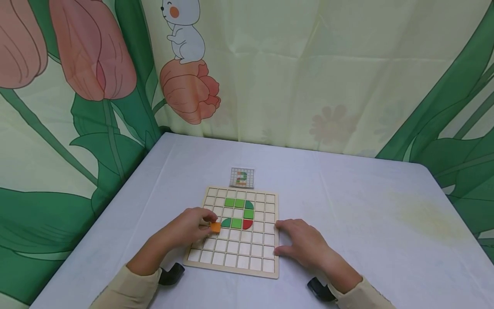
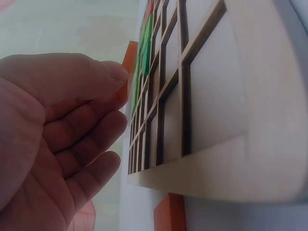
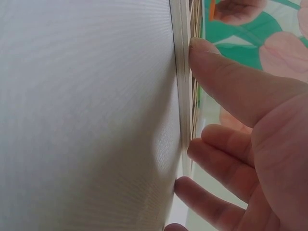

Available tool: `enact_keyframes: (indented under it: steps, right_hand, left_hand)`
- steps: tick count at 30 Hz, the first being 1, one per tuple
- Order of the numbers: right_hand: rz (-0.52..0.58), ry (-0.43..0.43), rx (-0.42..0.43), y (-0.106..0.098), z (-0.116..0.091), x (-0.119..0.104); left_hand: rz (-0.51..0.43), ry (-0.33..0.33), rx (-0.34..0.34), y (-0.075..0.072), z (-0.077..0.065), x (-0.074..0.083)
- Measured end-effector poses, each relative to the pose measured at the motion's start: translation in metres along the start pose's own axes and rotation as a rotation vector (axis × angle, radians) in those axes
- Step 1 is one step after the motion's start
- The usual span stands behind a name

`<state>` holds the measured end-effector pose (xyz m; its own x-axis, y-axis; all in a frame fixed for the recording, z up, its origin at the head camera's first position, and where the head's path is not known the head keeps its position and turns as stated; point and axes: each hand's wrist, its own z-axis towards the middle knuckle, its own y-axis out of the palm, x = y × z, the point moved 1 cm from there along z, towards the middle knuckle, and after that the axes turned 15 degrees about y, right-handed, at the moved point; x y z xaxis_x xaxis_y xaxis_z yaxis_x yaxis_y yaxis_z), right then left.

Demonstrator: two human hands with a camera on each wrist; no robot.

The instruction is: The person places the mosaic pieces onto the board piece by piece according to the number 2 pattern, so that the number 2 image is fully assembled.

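Observation:
A wooden grid board point(image 1: 231, 271) lies on the table, with green squares point(image 1: 236, 223), dark green quarter-circles point(image 1: 249, 204) and a red quarter-circle point(image 1: 247, 224) set in its cells. Between thumb and fingertips my left hand point(image 1: 191, 227) pinches an orange square tile point(image 1: 215, 227) over the board's left part. The left wrist view shows that tile point(image 2: 129, 60) tilted up off the grid. My right hand point(image 1: 302, 242) rests at the board's right edge, thumb and fingertips touching the rim point(image 3: 183, 96), holding no tile.
A small pattern card point(image 1: 242, 177) with a coloured figure on a grid lies just behind the board. Another orange piece point(image 2: 169, 212) lies beside the board's edge in the left wrist view. A printed curtain point(image 1: 293, 77) hangs behind the white-covered table point(image 1: 366, 206).

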<state>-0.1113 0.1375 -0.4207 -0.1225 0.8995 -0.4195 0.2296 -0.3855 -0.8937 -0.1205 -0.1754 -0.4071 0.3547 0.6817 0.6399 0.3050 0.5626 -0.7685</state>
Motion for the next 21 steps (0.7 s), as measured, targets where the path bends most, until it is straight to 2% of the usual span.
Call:
enact_keyframes:
  steps: [15, 21]
  right_hand:
    - [0.003, 0.000, -0.006, -0.0009, -0.0014, -0.0005]
    - [0.000, -0.007, -0.002, -0.0014, -0.0008, -0.0003]
  left_hand:
    - [0.040, 0.064, 0.006, 0.0049, 0.0022, -0.0014]
    - [0.056, 0.068, 0.011, 0.0044, 0.0016, 0.0004]
